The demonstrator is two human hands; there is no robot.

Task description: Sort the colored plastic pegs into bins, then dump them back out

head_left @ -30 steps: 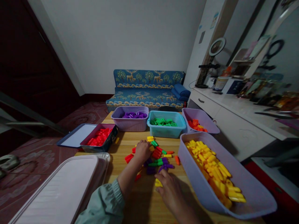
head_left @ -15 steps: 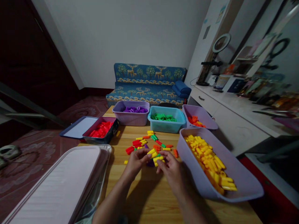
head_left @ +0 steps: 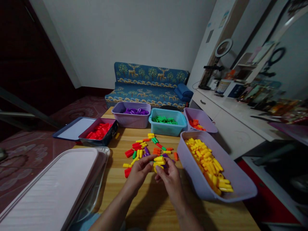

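Observation:
Over the wooden table (head_left: pixel 115 192), my left hand (head_left: pixel 141 170) and my right hand (head_left: pixel 170 175) meet at a small bunch of yellow plastic tube pieces (head_left: pixel 158 159). The right hand's thumb and fingers close round the bunch. Left fingertips pinch at its left side. Just beyond them lies a scatter of loose pieces: red ones (head_left: pixel 129 153), orange ones (head_left: pixel 157 150), purple ones (head_left: pixel 146 151), green ones (head_left: pixel 155 140) and more yellow. Part of the scatter is hidden behind my hands.
To the right stands a lilac bin of yellow pieces (head_left: pixel 181 150). Along the back are a lilac bin of purple pieces (head_left: pixel 131 121), a turquoise bin of green pieces (head_left: pixel 167 129) and a lilac bin of orange pieces (head_left: pixel 208 123). Left are an open tin of red pieces (head_left: pixel 103 141) and stacked lids (head_left: pixel 48 189).
The yellow pieces, earlier spread between both hands, are now closer together. The green piece seen between my hands no longer shows there. The whole view has shifted slightly.

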